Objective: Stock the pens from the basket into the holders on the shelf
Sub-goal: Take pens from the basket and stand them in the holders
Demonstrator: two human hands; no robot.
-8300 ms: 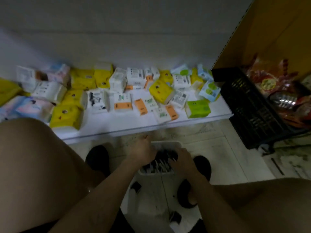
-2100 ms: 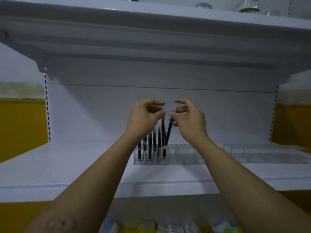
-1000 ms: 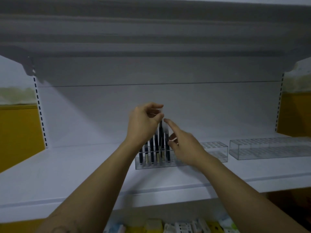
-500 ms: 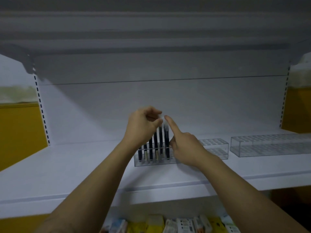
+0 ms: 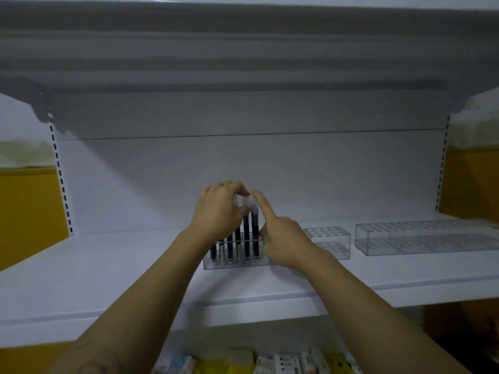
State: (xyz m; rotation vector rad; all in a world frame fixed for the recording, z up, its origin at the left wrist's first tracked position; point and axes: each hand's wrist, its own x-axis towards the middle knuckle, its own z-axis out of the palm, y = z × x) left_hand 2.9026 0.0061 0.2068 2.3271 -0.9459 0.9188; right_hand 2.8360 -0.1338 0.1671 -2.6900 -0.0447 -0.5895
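Several dark pens (image 5: 246, 236) stand upright in the left end of a clear gridded holder (image 5: 328, 242) on the white shelf (image 5: 108, 268). My left hand (image 5: 218, 211) sits over the pens' tops, its curled fingers pinching them. My right hand (image 5: 280, 238) is beside the holder's middle, with the straight index finger touching the top of the rightmost pen. The basket is out of view.
A second, longer clear holder (image 5: 426, 237) with nothing in it stands to the right on the same shelf. The upper shelf (image 5: 243, 49) overhangs close above. Packs of goods (image 5: 243, 363) show on the shelf below. Yellow walls flank the unit.
My right hand has let go of the pen it was inserting, and its index finger now touches that pen's top. My left hand has stayed on the pen tops. The view has shifted slightly.
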